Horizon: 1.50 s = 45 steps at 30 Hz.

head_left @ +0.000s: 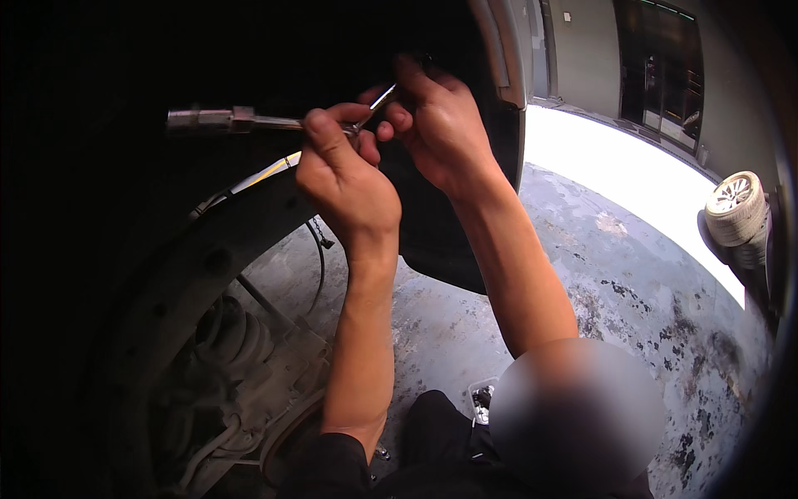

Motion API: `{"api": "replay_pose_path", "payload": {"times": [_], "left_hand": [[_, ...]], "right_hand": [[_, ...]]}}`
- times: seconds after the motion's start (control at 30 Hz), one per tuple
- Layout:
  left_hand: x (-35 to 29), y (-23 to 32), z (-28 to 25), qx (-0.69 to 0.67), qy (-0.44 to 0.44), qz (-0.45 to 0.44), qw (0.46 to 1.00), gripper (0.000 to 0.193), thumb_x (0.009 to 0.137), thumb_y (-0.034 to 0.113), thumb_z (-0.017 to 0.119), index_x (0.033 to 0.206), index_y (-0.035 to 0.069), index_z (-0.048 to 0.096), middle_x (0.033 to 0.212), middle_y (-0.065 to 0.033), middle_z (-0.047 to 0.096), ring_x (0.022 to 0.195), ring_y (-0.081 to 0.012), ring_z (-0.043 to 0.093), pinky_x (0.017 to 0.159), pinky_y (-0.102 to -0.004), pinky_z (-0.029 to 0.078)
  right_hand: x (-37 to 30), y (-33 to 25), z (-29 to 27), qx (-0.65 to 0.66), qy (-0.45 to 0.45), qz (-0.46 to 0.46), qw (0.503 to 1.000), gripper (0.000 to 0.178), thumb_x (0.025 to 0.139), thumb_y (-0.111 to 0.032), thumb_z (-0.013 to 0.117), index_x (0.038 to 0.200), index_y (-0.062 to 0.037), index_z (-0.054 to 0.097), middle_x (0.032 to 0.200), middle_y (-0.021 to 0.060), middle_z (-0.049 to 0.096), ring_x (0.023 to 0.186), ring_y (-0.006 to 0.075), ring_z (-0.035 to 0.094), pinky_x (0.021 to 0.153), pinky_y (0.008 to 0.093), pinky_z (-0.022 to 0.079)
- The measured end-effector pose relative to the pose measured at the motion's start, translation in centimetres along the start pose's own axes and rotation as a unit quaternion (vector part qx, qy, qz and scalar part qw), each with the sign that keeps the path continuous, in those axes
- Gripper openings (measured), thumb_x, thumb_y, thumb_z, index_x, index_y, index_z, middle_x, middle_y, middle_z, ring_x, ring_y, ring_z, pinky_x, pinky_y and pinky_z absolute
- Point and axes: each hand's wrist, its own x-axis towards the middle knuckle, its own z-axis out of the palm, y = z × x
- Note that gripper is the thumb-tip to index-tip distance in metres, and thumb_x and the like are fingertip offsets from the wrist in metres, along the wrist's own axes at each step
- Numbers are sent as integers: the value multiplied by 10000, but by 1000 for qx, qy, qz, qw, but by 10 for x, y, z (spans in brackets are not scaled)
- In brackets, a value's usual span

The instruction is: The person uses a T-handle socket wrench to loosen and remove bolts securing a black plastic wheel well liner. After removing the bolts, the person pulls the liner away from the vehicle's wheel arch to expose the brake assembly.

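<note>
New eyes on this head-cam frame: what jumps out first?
Probably the shiny metal socket tool, upper left of centre against deep shadow, with the left hand and the right hand both on it. Next, the glaring white strip of ground at upper right, then the spoked wheel near the right edge.

The tool is above the spring, wheel far right.

A wheel sits at right; a dark door stands in the grey wall; the floor is mottled black.
</note>
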Motion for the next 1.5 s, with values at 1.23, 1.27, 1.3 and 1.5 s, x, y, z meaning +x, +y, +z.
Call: {"api": "replay_pose_path", "payload": {"times": [1.23,1.27,1.3,1.5], "left_hand": [[1,86,-43,585,-376,532,483,284,683,75,556,953,28,636,1004,-108,591,979,-227,564,978,-412,385],[4,82,-41,593,-379,542,460,278,682,91,554,942,32,632,1019,-110,586,975,-227,559,957,-402,394],[6,78,-38,599,-381,553,437,272,680,106,552,931,35,628,1035,-113,580,970,-227,553,937,-392,402],[33,62,-40,569,-392,653,310,177,677,141,585,830,55,609,1047,-82,577,851,-187,539,736,-303,432]], "right_hand": [[-8,-5,4,115,24,13,993,275,969,-264,374,980,3,442,576,105,493,395,108,331,368,246,283],[-6,-4,0,134,4,9,991,279,970,-267,372,983,3,442,577,105,494,396,110,331,369,246,285],[-3,-1,-6,152,-15,5,988,284,972,-271,370,987,3,441,579,105,495,396,113,331,370,247,287],[-4,-8,-2,81,2,39,996,244,969,-248,379,977,-18,460,612,86,506,420,100,341,413,239,315]]}}
